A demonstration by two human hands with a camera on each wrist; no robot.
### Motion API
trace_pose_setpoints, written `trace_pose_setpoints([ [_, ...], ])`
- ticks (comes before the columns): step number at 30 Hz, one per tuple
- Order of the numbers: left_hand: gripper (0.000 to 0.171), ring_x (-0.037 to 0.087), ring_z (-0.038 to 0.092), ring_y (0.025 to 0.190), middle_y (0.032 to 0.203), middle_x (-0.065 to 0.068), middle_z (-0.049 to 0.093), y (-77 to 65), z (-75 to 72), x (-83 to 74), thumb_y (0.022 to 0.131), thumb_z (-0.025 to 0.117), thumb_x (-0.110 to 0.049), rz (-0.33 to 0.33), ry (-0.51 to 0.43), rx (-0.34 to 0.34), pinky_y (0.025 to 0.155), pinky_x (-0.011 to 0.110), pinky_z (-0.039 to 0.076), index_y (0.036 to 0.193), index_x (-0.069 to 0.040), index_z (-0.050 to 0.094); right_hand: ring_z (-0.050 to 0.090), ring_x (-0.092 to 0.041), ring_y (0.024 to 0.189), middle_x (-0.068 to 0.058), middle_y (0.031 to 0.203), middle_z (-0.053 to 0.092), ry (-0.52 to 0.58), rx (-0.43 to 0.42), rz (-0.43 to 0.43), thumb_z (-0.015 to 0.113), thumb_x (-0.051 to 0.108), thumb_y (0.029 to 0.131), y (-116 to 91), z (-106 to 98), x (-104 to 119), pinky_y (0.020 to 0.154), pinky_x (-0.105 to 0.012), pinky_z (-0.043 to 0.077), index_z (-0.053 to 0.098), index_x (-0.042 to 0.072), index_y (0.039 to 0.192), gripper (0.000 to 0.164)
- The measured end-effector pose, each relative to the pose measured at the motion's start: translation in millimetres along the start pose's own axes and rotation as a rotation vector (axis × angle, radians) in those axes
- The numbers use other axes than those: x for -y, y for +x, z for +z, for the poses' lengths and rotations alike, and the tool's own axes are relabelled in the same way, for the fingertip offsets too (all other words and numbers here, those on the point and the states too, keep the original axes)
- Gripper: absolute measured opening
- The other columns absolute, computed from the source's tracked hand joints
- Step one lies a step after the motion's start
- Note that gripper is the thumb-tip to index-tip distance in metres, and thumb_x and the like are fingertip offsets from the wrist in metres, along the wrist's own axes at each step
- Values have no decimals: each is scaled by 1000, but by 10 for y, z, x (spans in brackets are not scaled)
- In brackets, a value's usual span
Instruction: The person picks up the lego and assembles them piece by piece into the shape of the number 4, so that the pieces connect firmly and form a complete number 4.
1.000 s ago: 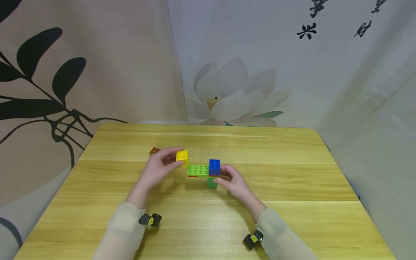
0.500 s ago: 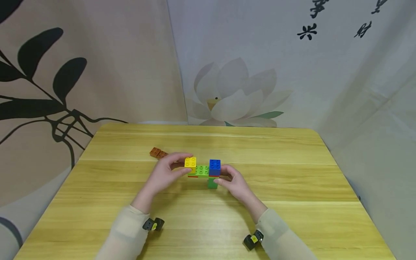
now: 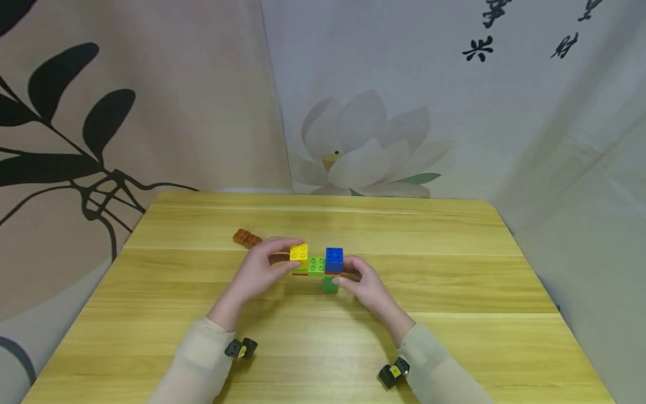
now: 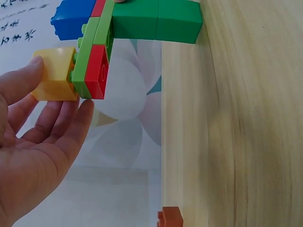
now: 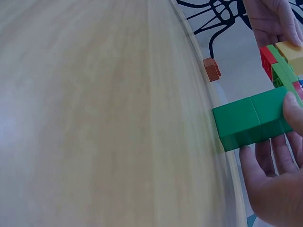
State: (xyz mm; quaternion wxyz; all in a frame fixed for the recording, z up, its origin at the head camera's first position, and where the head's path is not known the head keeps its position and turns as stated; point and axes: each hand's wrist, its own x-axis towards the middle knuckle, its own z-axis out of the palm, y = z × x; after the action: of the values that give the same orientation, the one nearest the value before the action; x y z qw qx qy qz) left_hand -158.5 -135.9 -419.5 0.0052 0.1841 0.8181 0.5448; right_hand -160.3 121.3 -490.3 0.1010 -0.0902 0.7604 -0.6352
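Note:
My left hand [image 3: 262, 268] pinches a yellow building brick [image 3: 299, 253] between thumb and fingers, over the left end of a light green piece [image 3: 317, 265]. In the left wrist view, light green studs show along the yellow brick's edge, and a fingertip reaches the light green piece's end. Underneath that end sits a red brick [image 4: 97, 73]. A blue brick [image 3: 334, 260] stands at the right end, above a column of two dark green bricks [image 5: 253, 116]. My right hand [image 3: 367, 287] grips this column, thumb on one side and fingers on the other.
Two orange-brown bricks [image 3: 247, 238] lie end to end on the wooden table [image 3: 429, 247], behind my left hand. Beyond the table's far edge hangs a printed cloth [image 3: 378, 84]. A small black camera [image 3: 241, 348] is worn on each wrist.
My left hand has moved right with the yellow brick, from beside the light green piece to over its left end. More of the orange-brown bricks shows. The right hand has stayed put.

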Motion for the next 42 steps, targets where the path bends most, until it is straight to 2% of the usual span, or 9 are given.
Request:
trace_pose_setpoints([
  [5,42,30,62,108,125,10,62,3,-3,-25,88,74,-3,-13,5,12,88,41,56,129,-7,65,59,-26,113,-7,115,65,3,0,6,74,9,89,-2,-3,14,103,-49,43,63,5,120,33],
  [12,41,28,58,113,127,9,61,2,5,-7,89,73,-5,-13,25,18,83,31,57,130,-9,65,59,-27,112,-7,114,66,10,-19,-1,72,3,90,-32,15,74,102,-49,44,62,2,119,31],
  [22,37,29,58,112,129,10,60,3,59,61,93,72,-16,-11,28,-13,83,40,58,129,-12,65,58,-27,113,-9,115,65,20,0,-8,74,7,89,-7,-8,18,105,-49,42,63,3,120,32],
  [31,31,24,57,109,124,5,62,8,103,57,95,69,-26,-48,-21,-63,84,41,57,124,-15,69,57,-28,115,-11,116,64,40,10,-19,73,7,90,-1,0,-3,106,-50,40,62,1,120,33],
  [37,31,24,58,108,123,6,63,13,109,50,94,71,-23,-54,-29,-71,85,40,57,124,-14,69,57,-28,114,-11,115,65,40,8,-13,73,6,89,-10,1,16,106,-49,40,62,2,120,33],
  [42,32,25,59,108,123,7,64,20,103,72,94,71,-22,-46,-44,-76,91,49,52,123,-11,69,57,-28,114,-11,115,65,36,0,-11,74,6,89,-11,6,27,106,-49,40,62,2,120,33],
])
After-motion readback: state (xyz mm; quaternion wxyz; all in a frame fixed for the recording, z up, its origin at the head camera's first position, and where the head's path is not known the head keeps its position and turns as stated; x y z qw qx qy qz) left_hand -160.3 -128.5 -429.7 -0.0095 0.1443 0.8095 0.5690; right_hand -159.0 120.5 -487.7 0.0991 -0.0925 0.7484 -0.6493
